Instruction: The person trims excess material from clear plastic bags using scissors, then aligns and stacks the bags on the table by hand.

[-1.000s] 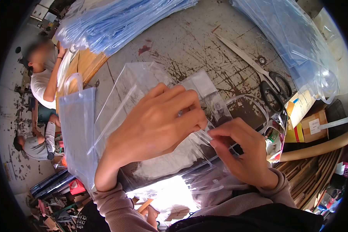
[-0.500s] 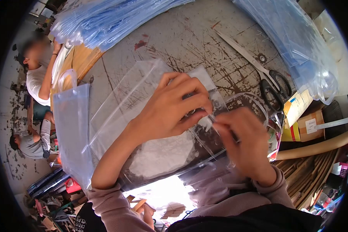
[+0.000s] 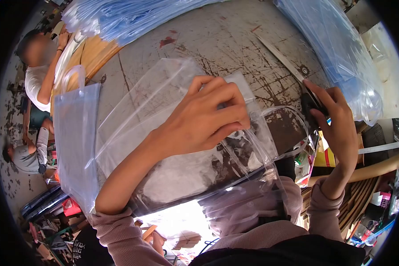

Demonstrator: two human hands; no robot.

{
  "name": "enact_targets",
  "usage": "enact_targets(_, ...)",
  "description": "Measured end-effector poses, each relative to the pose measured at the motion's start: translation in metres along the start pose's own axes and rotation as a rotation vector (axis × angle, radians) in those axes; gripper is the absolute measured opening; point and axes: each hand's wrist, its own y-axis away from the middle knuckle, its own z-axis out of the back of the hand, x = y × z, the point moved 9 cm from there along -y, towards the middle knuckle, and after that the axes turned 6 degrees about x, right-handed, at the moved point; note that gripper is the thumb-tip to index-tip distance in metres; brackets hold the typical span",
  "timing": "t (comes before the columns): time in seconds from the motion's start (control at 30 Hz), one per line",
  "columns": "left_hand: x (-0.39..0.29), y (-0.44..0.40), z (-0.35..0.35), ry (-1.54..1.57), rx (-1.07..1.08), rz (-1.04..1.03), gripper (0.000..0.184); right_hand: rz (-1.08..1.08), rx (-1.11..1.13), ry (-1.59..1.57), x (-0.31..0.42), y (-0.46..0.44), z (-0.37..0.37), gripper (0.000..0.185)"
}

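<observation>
My left hand (image 3: 208,115) is closed over the clear plastic bag (image 3: 181,177), pinching its edge between thumb and fingers. The sheet lies spread over the near part of the worn table, and its near edge hangs past the table. At the right, my right hand (image 3: 334,119) has its fingers and thumb around the black handles of the large scissors (image 3: 284,61). The blades point away to the upper left and rest on the table. A clear strap loop (image 3: 300,116) curves between my hands.
Stacked bluish plastic (image 3: 128,20) lies at the far left, more plastic sheets (image 3: 337,48) at the far right. A clear handled bag (image 3: 76,133) stands left. Two other people are beyond the left side. A cardboard tube (image 3: 368,170) and wood strips (image 3: 357,199) lie right.
My right hand has left the plastic near my left hand and moved right to the scissors, closing on their handles. My left hand still pinches the plastic.
</observation>
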Motion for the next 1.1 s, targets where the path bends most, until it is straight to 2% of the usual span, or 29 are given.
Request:
enact_targets(0.07,0.000,0.001,0.002,0.003,-0.014,-0.008,0.016,-0.080,0.034,-0.107,-0.007,0.000,0.001,0.050)
enact_targets(0.2,-0.002,0.001,0.005,0.013,-0.043,-0.033,0.014,-0.038,0.032,-0.062,-0.021,0.003,0.004,0.045)
enact_targets(0.27,-0.004,0.001,0.006,0.017,-0.055,-0.042,0.013,-0.161,0.105,-0.506,-0.046,0.006,-0.002,0.041)
enact_targets(0.3,-0.004,0.001,0.007,0.018,-0.061,-0.045,0.013,-0.160,0.104,-0.503,-0.048,0.008,-0.001,0.041)
enact_targets(0.37,-0.005,0.001,0.008,0.015,-0.072,-0.050,0.013,-0.150,0.041,-0.709,-0.052,0.016,0.000,0.044)
enact_targets(0.4,-0.004,0.001,0.008,0.013,-0.071,-0.058,0.013,-0.148,-0.032,-0.789,-0.053,0.023,0.000,0.052)
enact_targets(0.5,-0.004,0.002,0.007,0.020,-0.072,-0.056,0.015,-0.052,-0.084,-0.792,-0.012,0.048,0.005,0.056)
enact_targets(0.57,-0.005,0.001,0.007,0.023,-0.068,-0.058,0.016,-0.082,-0.121,-0.990,-0.010,0.069,-0.006,0.066)
enact_targets(0.63,-0.006,0.001,0.008,0.016,-0.069,-0.049,0.019,-0.012,0.169,-0.657,0.007,0.084,-0.011,0.057)
enact_targets(0.67,-0.007,0.001,0.008,0.019,-0.067,-0.047,0.019,0.015,0.228,-0.493,0.014,0.087,-0.012,0.054)
enact_targets(0.8,-0.009,0.001,0.010,0.013,-0.071,-0.055,0.022,-0.082,0.272,-0.413,0.027,0.099,-0.022,0.054)
enact_targets(0.9,-0.008,0.002,0.011,0.006,-0.083,-0.064,0.022,-0.010,0.264,-0.365,0.037,0.101,-0.026,0.053)
enact_targets(0.97,-0.008,0.002,0.011,0.003,-0.089,-0.068,0.023,0.047,0.281,-0.288,0.045,0.097,-0.029,0.062)
enact_targets(1.1,-0.007,0.003,0.011,0.007,-0.085,-0.065,0.021,0.073,0.249,-0.292,0.053,0.090,-0.033,0.063)
